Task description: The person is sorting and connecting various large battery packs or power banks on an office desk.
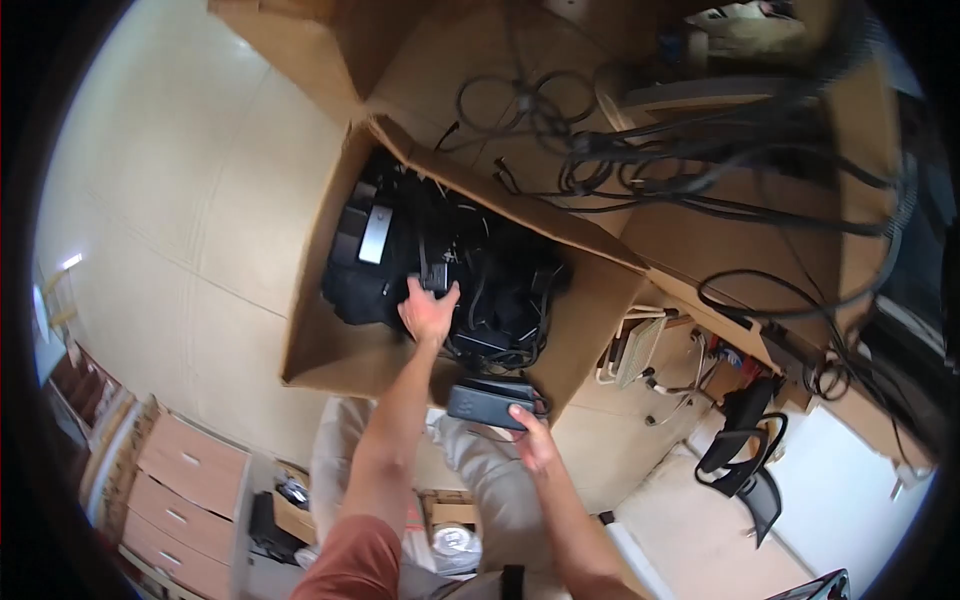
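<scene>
My left hand (427,316) reaches down into a large cardboard box (341,366). Its thumb and fingers are closed on a small black block that looks like a power adapter (438,277). Around it lies a heap of black adapters and cables (500,300), with a silver-topped block (376,235) on the left side of the heap. Over the box's near edge, my right hand (534,443) grips dark grey, flat rectangular blocks (492,402), stacked and looking like power adapters. The thumb presses on the top one, and the lower fingers are hidden.
Tangled black cables (640,170) hang over cardboard beyond the box, on the right. A drawer cabinet (185,480) stands at the lower left. To the right are a folded metal-framed chair (640,350) and a black office chair (745,465). My legs (480,465) are against the box's near side.
</scene>
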Available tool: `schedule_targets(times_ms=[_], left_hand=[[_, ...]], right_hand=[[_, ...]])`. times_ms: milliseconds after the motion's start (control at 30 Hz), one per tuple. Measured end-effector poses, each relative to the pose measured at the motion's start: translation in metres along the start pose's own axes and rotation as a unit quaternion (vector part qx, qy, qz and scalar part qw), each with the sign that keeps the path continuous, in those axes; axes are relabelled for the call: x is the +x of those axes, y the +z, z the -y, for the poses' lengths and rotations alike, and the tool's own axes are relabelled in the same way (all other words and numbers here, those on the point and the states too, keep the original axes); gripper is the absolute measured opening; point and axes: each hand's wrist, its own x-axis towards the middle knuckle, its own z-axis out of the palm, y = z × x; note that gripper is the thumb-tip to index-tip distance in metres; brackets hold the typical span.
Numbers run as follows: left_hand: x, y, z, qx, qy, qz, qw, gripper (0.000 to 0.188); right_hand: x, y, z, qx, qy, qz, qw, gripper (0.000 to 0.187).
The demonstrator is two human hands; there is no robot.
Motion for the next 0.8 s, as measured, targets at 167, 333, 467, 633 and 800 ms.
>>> schedule_targets(times_ms=[167,333,467,633,800], left_hand=[[-0.08,-0.104,-0.061,-0.011,0.138,-0.064,0.988,0.067],[-0.212,-0.246,-0.128,-0.05,0.071,-0.055,0.995,0.069],[-0.259,-0.349,-0.138,-0.19,0.074,-0.079,0.976,0.063],[-0.249,-0.444,-0.125,-0.203,0.028,-0.088,0.975,0.062],[-0.234,-0.504,-0.11,-0.188,0.009,-0.227,0.956,0.059]], right_hand=[[-0.064,-0.013,0.043,0.007,0.086,0.04,0.995,0.044],[-0.163,0.007,0.067,-0.04,0.12,-0.043,0.991,0.051],[-0.211,0.033,0.054,-0.183,0.139,-0.036,0.973,0.069],[-0.268,0.097,0.1,-0.458,-0.097,-0.027,0.883,0.119],[-0.248,0.106,0.08,-0.416,-0.216,-0.014,0.883,0.124]])
